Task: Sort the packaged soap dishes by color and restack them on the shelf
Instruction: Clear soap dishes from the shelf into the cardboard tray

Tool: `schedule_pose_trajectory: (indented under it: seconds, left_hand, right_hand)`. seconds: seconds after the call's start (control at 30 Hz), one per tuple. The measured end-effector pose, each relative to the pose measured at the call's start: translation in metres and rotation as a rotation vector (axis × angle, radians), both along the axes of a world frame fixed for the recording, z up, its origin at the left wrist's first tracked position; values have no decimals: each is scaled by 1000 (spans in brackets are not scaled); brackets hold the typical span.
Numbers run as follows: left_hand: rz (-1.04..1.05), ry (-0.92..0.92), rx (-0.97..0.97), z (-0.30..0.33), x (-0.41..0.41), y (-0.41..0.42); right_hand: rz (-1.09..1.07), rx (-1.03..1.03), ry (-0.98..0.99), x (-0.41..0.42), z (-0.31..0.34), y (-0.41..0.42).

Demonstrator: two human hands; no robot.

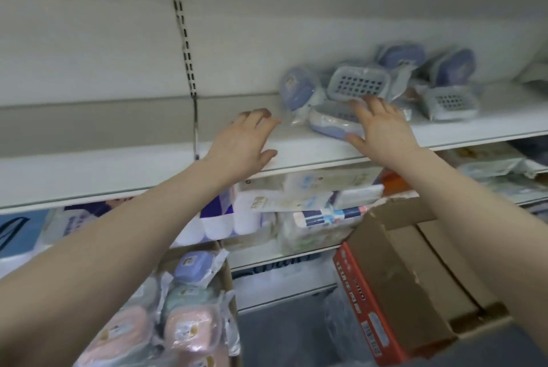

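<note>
Several blue packaged soap dishes point(358, 83) lie in a loose heap on the white shelf point(148, 165), right of centre. My right hand point(379, 123) reaches over the shelf edge with fingers spread and touches a low blue dish point(329, 125) and the perforated one above it. My left hand point(246, 141) hovers over the bare shelf left of the heap, its fingers relaxed and holding nothing. A cardboard box at the lower left holds pink point(189, 331), green point(186, 297) and blue point(192, 266) packaged dishes.
An open brown cardboard box point(415, 271) with a red side stands at the lower right under my right forearm. The shelf below carries toilet rolls point(225, 224) and tissue packs point(311, 203). A slotted upright point(181, 25) runs up the back wall.
</note>
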State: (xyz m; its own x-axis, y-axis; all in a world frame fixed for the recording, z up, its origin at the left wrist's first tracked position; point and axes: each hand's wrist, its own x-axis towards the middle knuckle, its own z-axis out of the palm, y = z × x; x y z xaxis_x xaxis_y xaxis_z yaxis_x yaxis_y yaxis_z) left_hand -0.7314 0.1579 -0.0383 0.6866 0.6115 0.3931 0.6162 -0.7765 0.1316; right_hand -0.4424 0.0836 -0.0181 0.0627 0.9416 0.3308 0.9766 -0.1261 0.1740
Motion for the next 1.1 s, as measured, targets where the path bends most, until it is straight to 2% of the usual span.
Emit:
schedule_pose_trajectory:
  seconds: [0.2,0.4,0.47,0.7,0.87,0.97,1.1]
  left_hand:
    - [123,-20,-63,6,87,44]
    - [298,-144,-443,6,128,83]
    - [325,-193,-518,3,135,90]
    - [397,-433,-600,5,150,89]
    - [522,-476,-616,7,157,87]
    - [480,-451,-629,5,159,94]
    - [315,-406,-587,5,161,94]
  right_hand:
    - [51,-103,83,44,-15,16]
    - [152,-88,143,59,-23,15]
    - [183,-95,150,63,-18,15]
    - [251,-175,226,68,4,13]
    - [275,-226,262,67,14,7]
    - [268,-231,266,64,17,3]
    - [223,-234,345,67,15,1]
